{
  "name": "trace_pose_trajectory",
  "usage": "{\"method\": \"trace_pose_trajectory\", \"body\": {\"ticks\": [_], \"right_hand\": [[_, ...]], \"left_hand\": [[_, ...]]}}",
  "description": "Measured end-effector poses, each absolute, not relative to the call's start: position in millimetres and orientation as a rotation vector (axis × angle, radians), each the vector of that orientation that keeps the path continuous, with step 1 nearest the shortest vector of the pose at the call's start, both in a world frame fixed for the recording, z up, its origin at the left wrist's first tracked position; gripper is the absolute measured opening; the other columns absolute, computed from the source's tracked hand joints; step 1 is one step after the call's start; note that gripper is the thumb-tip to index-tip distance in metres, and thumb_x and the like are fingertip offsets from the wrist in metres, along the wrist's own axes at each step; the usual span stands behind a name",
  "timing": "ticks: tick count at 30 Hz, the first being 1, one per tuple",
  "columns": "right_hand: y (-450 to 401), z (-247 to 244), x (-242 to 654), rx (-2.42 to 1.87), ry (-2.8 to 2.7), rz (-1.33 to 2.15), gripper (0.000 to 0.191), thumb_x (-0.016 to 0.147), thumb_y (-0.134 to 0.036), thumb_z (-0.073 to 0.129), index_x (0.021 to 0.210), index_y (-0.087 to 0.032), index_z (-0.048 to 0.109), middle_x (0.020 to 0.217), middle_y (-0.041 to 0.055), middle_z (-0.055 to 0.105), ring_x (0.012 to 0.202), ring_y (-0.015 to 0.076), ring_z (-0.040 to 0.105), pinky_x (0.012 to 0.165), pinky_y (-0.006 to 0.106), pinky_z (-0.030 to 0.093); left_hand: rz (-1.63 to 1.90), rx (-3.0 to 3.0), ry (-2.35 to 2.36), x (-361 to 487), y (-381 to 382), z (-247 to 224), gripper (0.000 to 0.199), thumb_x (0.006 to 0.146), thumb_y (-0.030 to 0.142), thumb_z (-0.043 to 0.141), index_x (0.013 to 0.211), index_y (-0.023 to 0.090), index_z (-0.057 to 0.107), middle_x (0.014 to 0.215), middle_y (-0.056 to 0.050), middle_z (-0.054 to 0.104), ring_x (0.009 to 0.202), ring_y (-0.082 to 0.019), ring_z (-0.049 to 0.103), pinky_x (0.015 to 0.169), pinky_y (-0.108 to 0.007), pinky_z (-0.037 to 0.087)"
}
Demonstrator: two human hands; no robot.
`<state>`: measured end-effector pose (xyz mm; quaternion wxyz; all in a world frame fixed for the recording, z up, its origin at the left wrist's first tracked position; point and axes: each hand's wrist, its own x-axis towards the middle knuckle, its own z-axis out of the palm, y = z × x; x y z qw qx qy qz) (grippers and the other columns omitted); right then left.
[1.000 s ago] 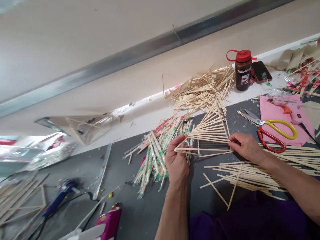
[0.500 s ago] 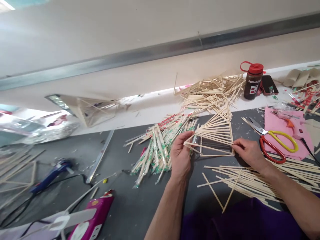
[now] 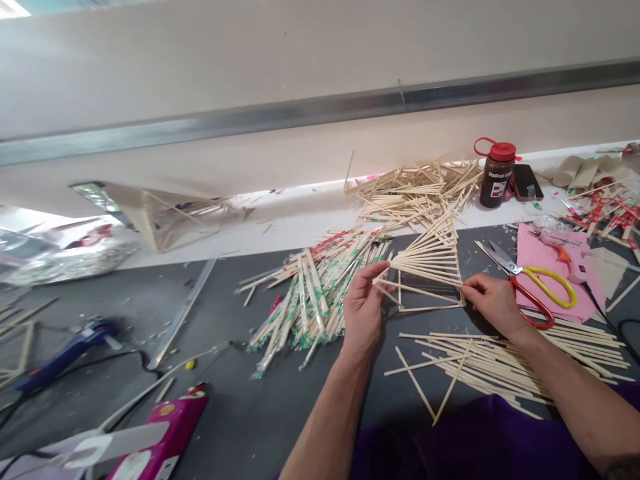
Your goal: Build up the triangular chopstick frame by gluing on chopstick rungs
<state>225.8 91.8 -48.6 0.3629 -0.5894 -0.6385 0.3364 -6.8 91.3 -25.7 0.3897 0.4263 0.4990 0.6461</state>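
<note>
A stick frame (image 3: 427,263) of thin pale wooden sticks fans out between my two hands over the dark table. My left hand (image 3: 366,303) is closed on its left corner, thumb and fingers pinching where the sticks come together. At the lower right corner, my right hand (image 3: 487,299) pinches the stick ends between thumb and fingertips. Loose sticks (image 3: 490,363) lie just below the frame, partly under my right forearm. Left of my left hand is a heap of wrapped chopsticks (image 3: 310,300) with green and red print.
Scissors (image 3: 535,280) and a pink glue gun (image 3: 575,263) lie at right by a pink cloth (image 3: 533,243). Behind stand a bottle (image 3: 497,177) and a bare stick pile (image 3: 420,193). Leftward are a metal ruler (image 3: 183,313), a blue glue gun (image 3: 65,357) and a magenta box (image 3: 167,433).
The view has shifted and tilted slightly, so most objects sit a little further left. Both hands keep their hold on the stick frame, which has barely moved.
</note>
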Motion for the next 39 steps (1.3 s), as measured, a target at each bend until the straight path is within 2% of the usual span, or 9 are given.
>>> {"method": "trace_pose_trajectory", "body": {"ticks": [5,12,14,18,20,27,31,34,39], "right_hand": [[93,-37,239,-1.35,-1.599,1.389,0.013,0.075,-0.027,0.061,0.069,-0.016,0.065,0.063,-0.0005,0.065,0.046,0.0088,0.052,0.045,0.021,0.037],[88,-18,245,-1.056,-1.288,1.565,0.014,0.072,-0.028,0.068,0.068,-0.015,0.065,0.06,-0.0006,0.065,0.044,0.0059,0.05,0.042,0.018,0.032],[82,-10,239,-0.95,-1.267,1.627,0.016,0.07,-0.03,0.071,0.068,-0.015,0.065,0.06,0.0001,0.066,0.043,0.0061,0.051,0.042,0.018,0.035],[70,2,224,-0.824,-1.382,1.803,0.02,0.069,-0.033,0.075,0.069,-0.015,0.068,0.06,-0.0003,0.064,0.047,0.0072,0.053,0.044,0.018,0.04],[66,4,219,-0.815,-1.419,1.833,0.022,0.069,-0.034,0.076,0.07,-0.014,0.068,0.058,-0.0019,0.061,0.049,0.007,0.052,0.046,0.018,0.041],[65,5,215,-0.87,-1.661,1.667,0.015,0.072,-0.028,0.071,0.071,-0.014,0.065,0.06,-0.0037,0.058,0.055,0.0067,0.05,0.051,0.016,0.039],[66,9,215,-0.899,-1.841,1.507,0.005,0.074,-0.019,0.064,0.072,-0.014,0.065,0.062,-0.0038,0.059,0.057,0.0065,0.051,0.052,0.015,0.038],[65,8,213,-0.879,-1.995,1.32,0.009,0.072,-0.01,0.057,0.071,-0.015,0.065,0.062,-0.0043,0.06,0.057,0.0063,0.051,0.054,0.015,0.037],[67,7,210,-0.973,-2.143,0.991,0.008,0.069,-0.012,0.056,0.065,-0.018,0.061,0.062,-0.004,0.06,0.057,0.0077,0.051,0.055,0.018,0.035]], "left_hand": [[1.654,1.053,1.305,-8,90,-24,0.025,0.073,0.031,0.072,0.096,0.022,0.07,0.102,-0.005,0.068,0.089,-0.015,0.064,0.065,-0.021,0.053],[1.952,1.155,1.441,-12,64,11,0.011,0.076,0.024,0.07,0.086,0.021,0.069,0.075,0.002,0.065,0.062,-0.009,0.058,0.052,-0.018,0.048],[1.898,1.309,1.396,-7,47,22,0.007,0.075,0.023,0.071,0.082,0.022,0.07,0.071,0.002,0.064,0.057,-0.009,0.056,0.052,-0.019,0.048],[1.542,1.405,1.357,12,17,27,0.026,0.067,0.027,0.079,0.093,0.025,0.074,0.081,-0.002,0.071,0.063,-0.016,0.064,0.052,-0.025,0.054],[1.507,1.382,1.314,24,10,23,0.023,0.067,0.029,0.079,0.089,0.025,0.075,0.081,-0.003,0.071,0.063,-0.017,0.065,0.051,-0.026,0.054],[1.515,1.309,1.29,40,19,12,0.01,0.068,0.032,0.078,0.069,0.023,0.073,0.074,-0.003,0.069,0.068,-0.017,0.065,0.054,-0.023,0.055],[1.491,1.375,1.318,37,19,10,0.012,0.068,0.032,0.077,0.068,0.022,0.072,0.072,-0.003,0.069,0.061,-0.015,0.064,0.05,-0.021,0.053],[1.484,1.35,1.332,34,18,5,0.013,0.069,0.032,0.076,0.07,0.021,0.071,0.073,-0.002,0.069,0.053,-0.012,0.06,0.047,-0.021,0.052],[1.418,1.283,1.24,33,15,-1,0.015,0.067,0.032,0.078,0.068,0.02,0.069,0.072,-0.002,0.067,0.051,-0.012,0.058,0.046,-0.022,0.053]]}}
